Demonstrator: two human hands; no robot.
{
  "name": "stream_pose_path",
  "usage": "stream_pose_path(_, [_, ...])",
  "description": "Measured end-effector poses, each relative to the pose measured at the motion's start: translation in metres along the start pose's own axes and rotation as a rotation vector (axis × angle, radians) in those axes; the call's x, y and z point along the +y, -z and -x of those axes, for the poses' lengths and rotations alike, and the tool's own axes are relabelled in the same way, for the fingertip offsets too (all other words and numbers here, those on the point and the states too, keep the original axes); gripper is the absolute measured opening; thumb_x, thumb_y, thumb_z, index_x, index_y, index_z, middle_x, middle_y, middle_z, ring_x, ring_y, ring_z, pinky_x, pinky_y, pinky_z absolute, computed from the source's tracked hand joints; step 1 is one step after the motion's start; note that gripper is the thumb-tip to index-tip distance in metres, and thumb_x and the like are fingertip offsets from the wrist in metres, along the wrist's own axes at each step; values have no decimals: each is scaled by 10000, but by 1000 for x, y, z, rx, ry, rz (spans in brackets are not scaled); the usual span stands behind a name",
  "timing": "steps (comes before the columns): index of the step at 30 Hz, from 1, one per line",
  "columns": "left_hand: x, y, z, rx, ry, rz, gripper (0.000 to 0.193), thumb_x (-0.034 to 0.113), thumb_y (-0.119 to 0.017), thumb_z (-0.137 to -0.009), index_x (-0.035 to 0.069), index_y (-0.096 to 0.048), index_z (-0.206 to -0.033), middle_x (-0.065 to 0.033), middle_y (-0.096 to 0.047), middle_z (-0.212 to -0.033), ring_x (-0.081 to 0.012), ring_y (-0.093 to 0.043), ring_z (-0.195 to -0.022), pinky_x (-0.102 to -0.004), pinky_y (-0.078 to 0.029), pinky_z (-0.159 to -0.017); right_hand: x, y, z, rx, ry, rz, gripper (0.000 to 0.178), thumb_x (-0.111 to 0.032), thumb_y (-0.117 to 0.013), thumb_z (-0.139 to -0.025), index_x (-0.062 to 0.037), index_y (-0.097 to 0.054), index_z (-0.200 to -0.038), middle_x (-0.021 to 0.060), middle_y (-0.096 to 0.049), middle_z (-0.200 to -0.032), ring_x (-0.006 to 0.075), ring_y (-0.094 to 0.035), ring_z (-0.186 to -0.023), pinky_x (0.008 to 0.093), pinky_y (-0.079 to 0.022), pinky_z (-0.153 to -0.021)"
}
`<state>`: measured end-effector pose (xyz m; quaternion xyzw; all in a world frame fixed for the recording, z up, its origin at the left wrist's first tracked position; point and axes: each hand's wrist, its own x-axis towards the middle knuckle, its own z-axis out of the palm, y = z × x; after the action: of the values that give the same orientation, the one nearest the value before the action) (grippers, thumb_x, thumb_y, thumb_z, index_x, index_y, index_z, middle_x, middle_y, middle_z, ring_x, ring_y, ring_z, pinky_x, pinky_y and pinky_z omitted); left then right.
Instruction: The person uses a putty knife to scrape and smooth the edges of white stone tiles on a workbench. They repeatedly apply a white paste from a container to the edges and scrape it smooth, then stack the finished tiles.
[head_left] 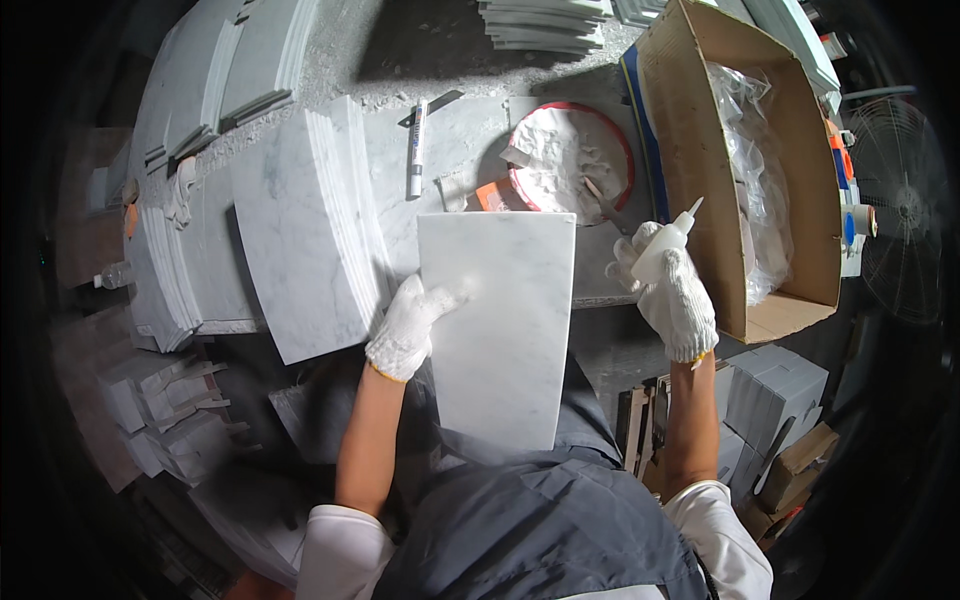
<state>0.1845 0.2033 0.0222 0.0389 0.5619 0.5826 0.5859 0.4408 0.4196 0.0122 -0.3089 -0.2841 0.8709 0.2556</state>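
Note:
A pale marble tile [505, 330] with faint grey veins leans in front of me, its far end by the table edge and its near end at my lap. My left hand [408, 325], in a white knit glove, grips its left side, thumb on the face and the other fingers partly hidden. To the right of the tile, my gloved right hand [676, 300] is closed round a small white squeeze bottle [663, 252], its pointed nozzle tilted up to the right. Just beyond the tile sits a red-rimmed tub [630, 150] of white paste, with a putty knife [605, 207] lying in it.
A stack of marble tiles [300, 240] stands left of my hand, with further stacks [195, 80] behind. A white marker [418, 150] lies near the tub. At right is an open cardboard box [690, 190] holding clear plastic. A fan [905, 210] stands beyond it.

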Motion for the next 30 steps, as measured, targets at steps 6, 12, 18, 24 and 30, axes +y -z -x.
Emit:
stream_pose_path(6, [22, -12, 33, 145, -82, -12, 401, 153, -749, -925, -21, -639, -1269, -63, -698, -1141, -140, -646, -1009, -313, -526, -913, -13, -16, -22, 113, 149, 374, 496, -251, -703, -977, -35, -534, -1391, 61, -604, -1274, 261, -621, -1192, 438, -525, -1000])
stream_pose_path(12, [27, -10, 47, 212, -139, -45, 425, 171, -771, -907, -13, -643, -1268, -58, -699, -1137, -146, -650, -1003, -323, -527, -915, -29, -78, -96, 148, 227, 774, 417, -191, -784, -870, -89, -663, -1256, 41, -701, -1126, 144, -646, -1054, 297, -515, -934])
stream_pose_path(18, [30, -10, 63, 296, -157, -21, 376, 141, -749, -918, -6, -642, -1247, -52, -703, -1125, -144, -655, -1007, -321, -520, -934, -33, -128, -194, -176, 223, 1624, 352, -334, -709, -865, -174, -698, -1178, 86, -737, -1080, 283, -702, -999, 395, -536, -890])
stream_pose_path(24, [26, -12, 74, 403, -213, 38, 381, 141, -761, -904, -21, -664, -1234, -65, -713, -1129, -155, -664, -993, -322, -525, -920, 1, -143, -260, -417, 194, 1877, 365, -341, -715, -873, -186, -695, -1203, 121, -741, -1073, 335, -712, -975, 423, -553, -841])
stream_pose_path(30, [18, -7, 78, 455, -211, 97, 389, 130, -780, -887, -22, -660, -1223, -67, -713, -1120, -156, -663, -993, -318, -524, -926, 17, -128, -280, -536, 283, 1968, 352, -342, -603, -894, -156, -705, -1175, 144, -736, -1116, 338, -720, -997, 429, -574, -855])
